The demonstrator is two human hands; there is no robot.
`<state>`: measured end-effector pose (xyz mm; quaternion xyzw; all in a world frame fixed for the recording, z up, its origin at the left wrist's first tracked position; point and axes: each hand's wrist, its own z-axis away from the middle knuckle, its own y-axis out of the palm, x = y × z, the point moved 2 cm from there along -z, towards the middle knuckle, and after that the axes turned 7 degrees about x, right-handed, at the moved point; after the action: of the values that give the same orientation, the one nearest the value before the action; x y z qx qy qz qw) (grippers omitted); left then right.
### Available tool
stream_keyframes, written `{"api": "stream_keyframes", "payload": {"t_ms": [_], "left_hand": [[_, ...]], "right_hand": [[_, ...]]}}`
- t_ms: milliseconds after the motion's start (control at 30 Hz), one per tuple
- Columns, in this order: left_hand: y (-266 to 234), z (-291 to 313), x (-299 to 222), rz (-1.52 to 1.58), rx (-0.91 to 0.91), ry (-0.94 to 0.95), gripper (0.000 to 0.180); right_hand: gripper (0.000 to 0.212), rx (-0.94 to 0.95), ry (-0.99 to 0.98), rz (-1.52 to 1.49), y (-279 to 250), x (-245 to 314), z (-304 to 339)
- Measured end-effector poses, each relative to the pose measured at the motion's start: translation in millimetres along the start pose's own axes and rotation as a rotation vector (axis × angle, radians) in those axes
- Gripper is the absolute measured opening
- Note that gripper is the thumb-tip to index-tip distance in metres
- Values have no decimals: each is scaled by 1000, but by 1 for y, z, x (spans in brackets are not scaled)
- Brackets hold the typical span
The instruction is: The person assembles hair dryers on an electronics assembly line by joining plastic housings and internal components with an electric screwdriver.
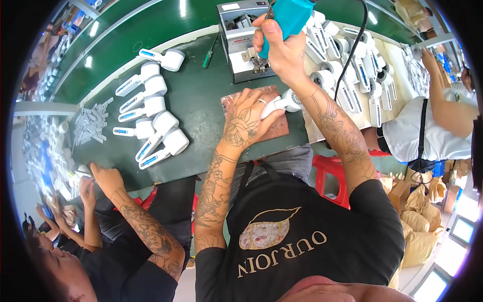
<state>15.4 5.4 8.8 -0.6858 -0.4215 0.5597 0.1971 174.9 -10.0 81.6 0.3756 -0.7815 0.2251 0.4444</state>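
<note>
My right hand (pixel 284 50) is wrapped around a teal electric screwdriver (pixel 294 17), held up beside the grey screw feeder (pixel 241 38). Its tip cannot be made out clearly. My left hand (pixel 246 118) lies over a reddish pad (pixel 274 128) on the bench, its fingers closed on a white round-headed handheld device (pixel 275 105). The device's round end shows to the right of my thumb; the rest is hidden under my palm.
Similar white devices with blue-striped handles (pixel 153 105) lie in a column on the green bench top (pixel 201 100); more (pixel 352 65) crowd the right side. A small green-handled screwdriver (pixel 207 59) lies behind. Co-workers sit left and right. A black cable (pixel 354 43) hangs past my right forearm.
</note>
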Motion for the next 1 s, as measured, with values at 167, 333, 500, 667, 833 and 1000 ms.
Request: {"api": "stream_keyframes", "payload": {"t_ms": [167,333,500,667,833,1000], "left_hand": [[0,-2,-1,4,-33,-27,44],[0,-1,3,1,-30,-29,44],[-4,-5,-1,28,-39,-14,45],[-2,-4,3,18,-5,-36,45],[1,-2,4,21,-29,-24,45],[1,-2,3,-11,4,-43,46]], "right_hand": [[37,59,-1,-60,-2,-22,6],[35,67,120,-12,2,-7,14],[50,36,106,-83,-25,20,49],[61,39,184,-70,-27,23,62],[59,60,175,-110,-27,17,66],[53,54,212,-82,-29,4,75]]}}
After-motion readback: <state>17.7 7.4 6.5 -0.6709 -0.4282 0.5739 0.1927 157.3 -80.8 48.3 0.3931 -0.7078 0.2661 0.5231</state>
